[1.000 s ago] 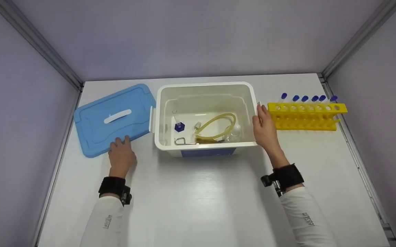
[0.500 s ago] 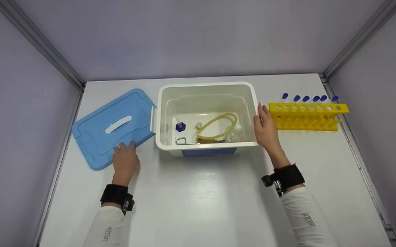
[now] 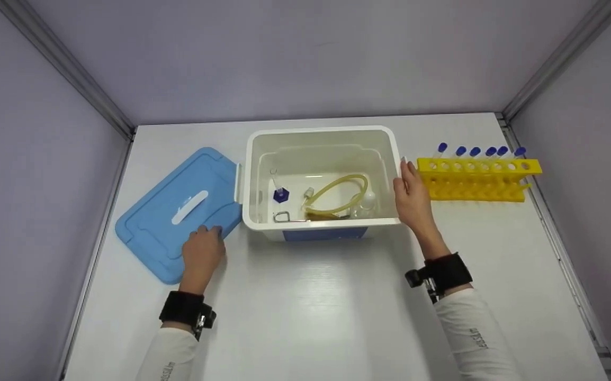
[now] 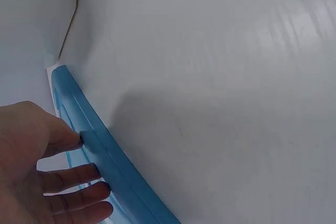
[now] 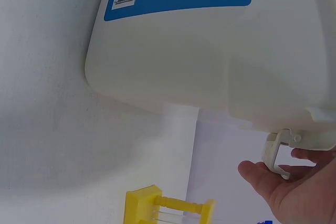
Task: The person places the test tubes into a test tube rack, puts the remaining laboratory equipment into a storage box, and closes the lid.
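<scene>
My left hand lies on the near edge of a blue lid with a white handle strip. In the left wrist view its fingertips touch the lid's raised rim, fingers mostly straight. A white storage box stands right of the lid. My right hand is at the box's right side; the right wrist view shows thumb and fingers around the white latch under the rim. Inside the box lie a yellow rubber tube, a purple hexagonal base, a bent metal piece and clear glassware.
Right of the box, close to my right hand, stands a yellow test tube rack with several blue-capped tubes. Another latch hangs out on the box's left side, over the lid's corner. Walls enclose the white table behind and at both sides.
The lid has turned counterclockwise, its near left corner swinging toward the front, while my left hand has moved nearer and slightly right with it. My right hand has stayed at the box's side.
</scene>
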Motion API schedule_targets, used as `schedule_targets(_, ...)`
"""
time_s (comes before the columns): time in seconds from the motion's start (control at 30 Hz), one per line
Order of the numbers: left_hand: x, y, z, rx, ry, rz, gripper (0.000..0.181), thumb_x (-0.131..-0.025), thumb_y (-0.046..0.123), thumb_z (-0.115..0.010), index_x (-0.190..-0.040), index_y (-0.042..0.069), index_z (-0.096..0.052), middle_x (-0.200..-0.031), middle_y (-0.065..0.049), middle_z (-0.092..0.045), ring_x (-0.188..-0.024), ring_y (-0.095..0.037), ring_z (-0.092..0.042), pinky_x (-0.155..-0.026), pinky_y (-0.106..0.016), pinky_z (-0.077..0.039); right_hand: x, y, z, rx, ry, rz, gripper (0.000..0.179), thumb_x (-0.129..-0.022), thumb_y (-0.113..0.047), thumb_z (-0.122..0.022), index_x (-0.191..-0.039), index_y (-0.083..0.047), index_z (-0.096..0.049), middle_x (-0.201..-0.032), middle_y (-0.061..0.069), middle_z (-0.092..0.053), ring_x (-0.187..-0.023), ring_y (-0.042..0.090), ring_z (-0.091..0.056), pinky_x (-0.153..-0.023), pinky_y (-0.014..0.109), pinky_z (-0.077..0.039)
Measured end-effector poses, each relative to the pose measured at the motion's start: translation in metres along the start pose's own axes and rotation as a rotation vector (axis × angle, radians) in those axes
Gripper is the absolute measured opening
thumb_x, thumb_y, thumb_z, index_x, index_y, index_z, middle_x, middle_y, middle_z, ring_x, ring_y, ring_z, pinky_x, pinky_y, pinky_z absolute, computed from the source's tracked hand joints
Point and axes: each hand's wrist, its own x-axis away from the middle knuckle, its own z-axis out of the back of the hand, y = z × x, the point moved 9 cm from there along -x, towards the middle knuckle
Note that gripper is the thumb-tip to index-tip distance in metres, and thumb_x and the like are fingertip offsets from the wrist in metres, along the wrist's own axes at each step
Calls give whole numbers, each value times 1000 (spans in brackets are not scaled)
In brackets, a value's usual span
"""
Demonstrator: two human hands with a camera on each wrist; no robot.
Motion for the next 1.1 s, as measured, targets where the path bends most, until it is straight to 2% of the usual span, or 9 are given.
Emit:
schedule_targets(0.1,-7,-11,3,53,26,28,28,-96,12,-55,-117,-2,-69,-103,-28,-67,-90,-44,-65,-67,-56,-55,-1,1,-1,-6,-8,-5,52,-105,-18,-41,-153,0,-31,-163,20,-25,-153,34,-24,-122,48,-28)
schedule_targets(0.23,-16,-26,3,84,31,56,35,-98,14,-51,-127,-2,-62,-124,-30,-59,-112,-48,-58,-81,-60,-53,0,2,-2,10,-11,-32,52,-105,-20,-40,-153,-2,-31,-164,19,-24,-153,33,-24,-122,48,-29)
schedule_targets(0.37,-24,-43,-4,95,-61,81,47,-99,20,-49,-141,-2,-49,-149,-35,-37,-137,-54,-36,-103,-67,-42,0,3,-4,16,-11,-45,53,-105,-21,-41,-154,-3,-31,-164,19,-24,-153,34,-25,-122,48,-28)
schedule_targets(0.53,-27,-61,-17,118,-194,145,60,-101,32,-45,-152,2,-34,-159,-35,-17,-147,-56,-17,-115,-67,-28,0,2,-7,0,-18,-41,53,-105,-21,-42,-154,-3,-30,-164,20,-23,-153,34,-24,-121,48,-29)
schedule_targets(0.7,-27,-64,-21,141,-226,166,62,-102,34,-43,-154,3,-30,-160,-34,-14,-147,-56,-14,-117,-67,-24,-1,1,-8,-12,-23,-32,53,-105,-19,-41,-154,-3,-30,-164,19,-23,-153,33,-23,-121,48,-29)
schedule_targets(1.1,-14,-53,-22,141,-221,203,59,-103,31,-41,-153,1,-31,-155,-38,-20,-141,-58,-24,-105,-70,-38,0,1,-1,-28,-7,-26,52,-105,-19,-41,-154,-3,-30,-164,18,-25,-154,32,-22,-122,48,-28)
